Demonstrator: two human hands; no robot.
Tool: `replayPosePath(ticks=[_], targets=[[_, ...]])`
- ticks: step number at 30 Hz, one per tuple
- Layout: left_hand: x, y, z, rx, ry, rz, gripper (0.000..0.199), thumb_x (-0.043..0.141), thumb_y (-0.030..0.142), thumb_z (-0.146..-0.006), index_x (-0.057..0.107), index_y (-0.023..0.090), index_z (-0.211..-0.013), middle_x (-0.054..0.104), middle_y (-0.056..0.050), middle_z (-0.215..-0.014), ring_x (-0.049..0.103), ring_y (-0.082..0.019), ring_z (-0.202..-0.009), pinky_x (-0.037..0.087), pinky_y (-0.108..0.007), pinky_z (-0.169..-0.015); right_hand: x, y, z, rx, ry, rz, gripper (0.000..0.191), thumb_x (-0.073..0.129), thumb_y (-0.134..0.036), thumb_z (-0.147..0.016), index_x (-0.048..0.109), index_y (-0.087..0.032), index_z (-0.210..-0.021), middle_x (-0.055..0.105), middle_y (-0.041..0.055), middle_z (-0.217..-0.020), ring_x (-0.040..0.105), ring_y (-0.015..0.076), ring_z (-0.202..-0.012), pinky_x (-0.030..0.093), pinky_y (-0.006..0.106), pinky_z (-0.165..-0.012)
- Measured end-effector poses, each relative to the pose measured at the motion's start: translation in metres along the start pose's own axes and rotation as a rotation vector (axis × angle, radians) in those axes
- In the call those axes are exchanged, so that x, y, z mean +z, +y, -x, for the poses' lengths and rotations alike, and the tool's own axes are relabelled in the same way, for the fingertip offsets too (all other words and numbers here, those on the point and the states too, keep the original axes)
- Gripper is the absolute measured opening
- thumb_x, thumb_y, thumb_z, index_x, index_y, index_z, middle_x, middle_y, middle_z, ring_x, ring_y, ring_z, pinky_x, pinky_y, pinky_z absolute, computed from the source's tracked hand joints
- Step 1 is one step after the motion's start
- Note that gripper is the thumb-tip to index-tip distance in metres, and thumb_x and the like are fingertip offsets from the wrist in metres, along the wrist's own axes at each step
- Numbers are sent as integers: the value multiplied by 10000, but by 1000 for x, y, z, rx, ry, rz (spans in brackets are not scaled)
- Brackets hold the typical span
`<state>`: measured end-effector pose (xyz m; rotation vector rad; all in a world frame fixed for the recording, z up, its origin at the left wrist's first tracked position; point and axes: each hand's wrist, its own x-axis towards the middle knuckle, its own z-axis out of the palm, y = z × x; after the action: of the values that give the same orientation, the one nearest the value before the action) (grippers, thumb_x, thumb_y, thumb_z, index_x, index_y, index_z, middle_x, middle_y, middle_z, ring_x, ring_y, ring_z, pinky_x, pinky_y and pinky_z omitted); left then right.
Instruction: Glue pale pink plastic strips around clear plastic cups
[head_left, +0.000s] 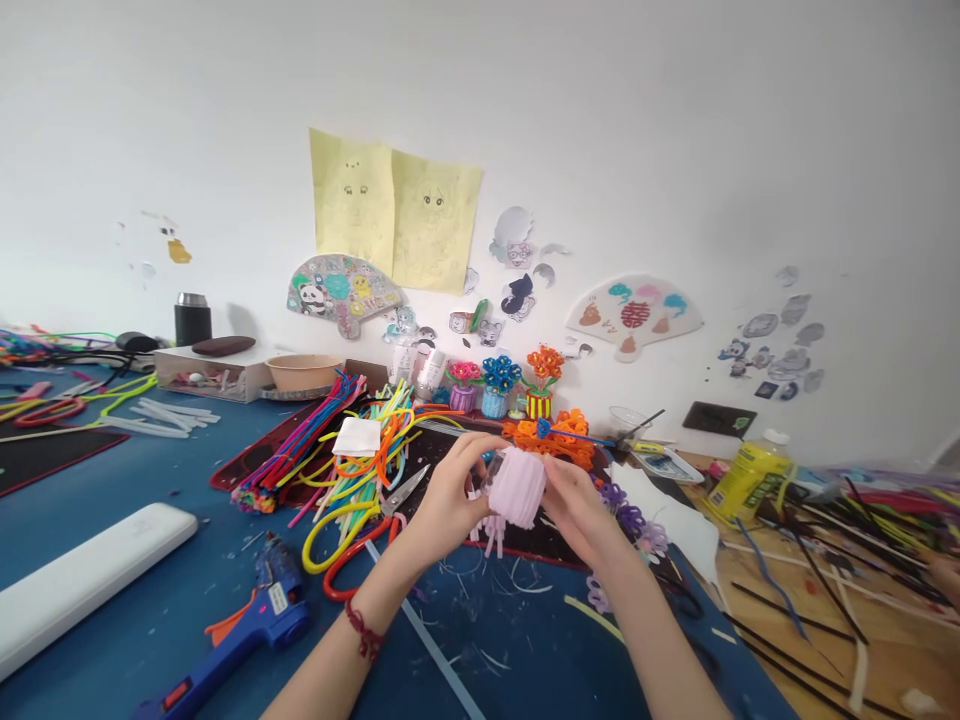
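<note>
Between my two hands, above the blue mat, is a small pale pink ribbed pot [519, 487] covered in pipe cleaner strips. My left hand [459, 490] grips its left side, fingers curled round the upper edge and thumb below. On the other side my right hand [576, 505] closes on its right edge. Loose pink pipe cleaner pieces [495, 535] show just under the pot. Scissors [405, 490] with red and yellow handles lie left of my left hand. A blue glue gun [259, 625] rests farther left on the mat.
Bundles of coloured pipe cleaners [300, 440] lie behind the scissors. Three small flower pots [495, 400] stand by the wall, with orange pipe cleaner flowers [559, 440] before them. A yellow bottle [750, 475] stands at right; a long white case [97, 575] lies at left.
</note>
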<state>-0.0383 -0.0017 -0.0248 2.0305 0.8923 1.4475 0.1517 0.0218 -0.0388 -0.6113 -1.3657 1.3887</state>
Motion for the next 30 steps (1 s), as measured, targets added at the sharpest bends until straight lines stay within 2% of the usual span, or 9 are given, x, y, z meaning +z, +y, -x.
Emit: replayPosePath(ticks=[4, 7, 9, 14, 18, 22, 24, 27, 30], targets=[[-1, -5, 0, 29, 4, 4, 567, 621, 0, -697, 573, 250, -1204, 560, -28, -1215, 524, -114, -785, 404, -228, -627, 0, -6, 2, -18, -29, 19, 377, 819, -462, -730, 757, -213, -1007, 737, 96, -1104, 663, 265, -1051, 505, 384, -947], [-2, -7, -1, 32, 9, 3, 565, 635, 27, -717, 559, 256, -1228, 551, -35, -1223, 526, -114, -788, 413, -229, -628, 2, -10, 5, -20, -80, 31, 525, 921, -364, -595, 738, -227, -1067, 723, 91, -1145, 650, 275, -1081, 495, 397, -969], [-2, -8, -1, 31, 9, 2, 565, 634, 30, -721, 558, 260, -1232, 551, -37, -1220, 530, -114, -787, 415, -228, -626, 3, -11, 6, -25, -98, 37, 588, 938, -382, -553, 730, -231, -1082, 718, 94, -1156, 648, 288, -1086, 494, 416, -971], [0, -8, -1, 21, 2, 12, 557, 622, 28, -703, 576, 261, -1206, 564, -41, -1218, 539, -118, -787, 416, -229, -621, 0, -7, 3, -44, -59, 61, 458, 707, -613, -779, 755, -204, -977, 740, 117, -1075, 655, 290, -1063, 486, 432, -966], [2, -9, -1, -8, 22, 27, 558, 663, 53, -669, 576, 241, -1187, 593, -47, -1186, 532, -124, -772, 412, -227, -605, 1, -6, 3, -48, -30, 99, 400, 804, -503, -728, 738, -196, -976, 744, 102, -1045, 671, 278, -1007, 492, 423, -953], [1, -12, -1, -43, 65, 37, 552, 712, 147, -691, 556, 220, -1215, 600, -76, -1186, 524, -131, -755, 406, -225, -573, 8, -12, 6, -54, -66, 124, 661, 922, -361, -586, 655, -236, -1177, 709, 81, -1131, 661, 261, -1020, 495, 416, -960], [1, -12, -2, -53, 72, 42, 546, 736, 220, -712, 556, 214, -1228, 603, -90, -1197, 526, -132, -747, 407, -227, -566, 11, -14, 7, -63, -74, 126, 756, 931, -400, -559, 623, -253, -1233, 693, 83, -1170, 653, 264, -1046, 488, 409, -969], [0, -10, -3, -59, 66, 50, 552, 768, 290, -710, 576, 213, -1222, 612, -92, -1192, 524, -131, -734, 407, -229, -561, 11, -12, 6, -70, -45, 123, 649, 781, -633, -675, 671, -220, -1164, 705, 113, -1150, 654, 288, -1053, 498, 409, -941], [1, -6, -3, -61, 51, 60, 566, 799, 289, -680, 596, 211, -1202, 627, -83, -1172, 526, -133, -736, 406, -226, -562, 7, -8, 4, -67, -5, 126, 511, 666, -638, -801, 723, -194, -1047, 737, 120, -1057, 666, 291, -1013, 505, 413, -908]])
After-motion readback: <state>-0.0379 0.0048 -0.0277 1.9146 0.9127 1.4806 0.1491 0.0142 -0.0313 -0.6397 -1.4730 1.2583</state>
